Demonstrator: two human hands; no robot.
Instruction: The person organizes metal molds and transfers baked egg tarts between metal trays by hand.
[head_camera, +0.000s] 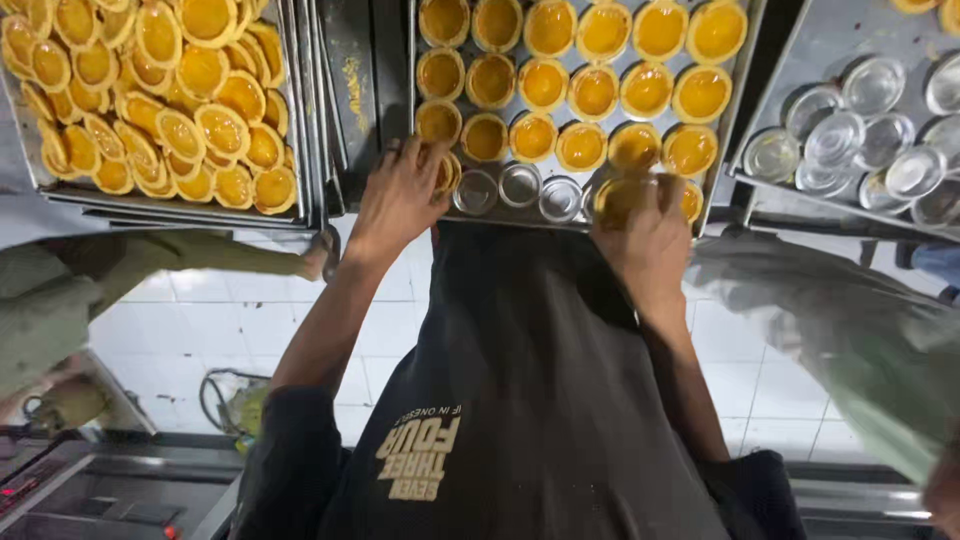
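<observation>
Left hand (400, 195): fingers curled over a small round yellow custard tart in its metal cup (445, 172) at the near-left corner of the middle steel baking tray (590, 215), pinching its rim, thumb side hidden. Right hand (648, 232): fingers bunched round another yellow tart (622, 196) on the tray's near edge, w/ grip partly hidden. I'd say lift by the cup wall, keep it level, filling looks soft. Between the hands, three empty shiny tin cups (519, 187) sit close, easy to knock. Left of that tray: a tray heaped w/ loose tarts (150, 95). Right of it: a tray of empty tins (860, 140). Other people's pale green sleeves (850, 320) crowd both sides
</observation>
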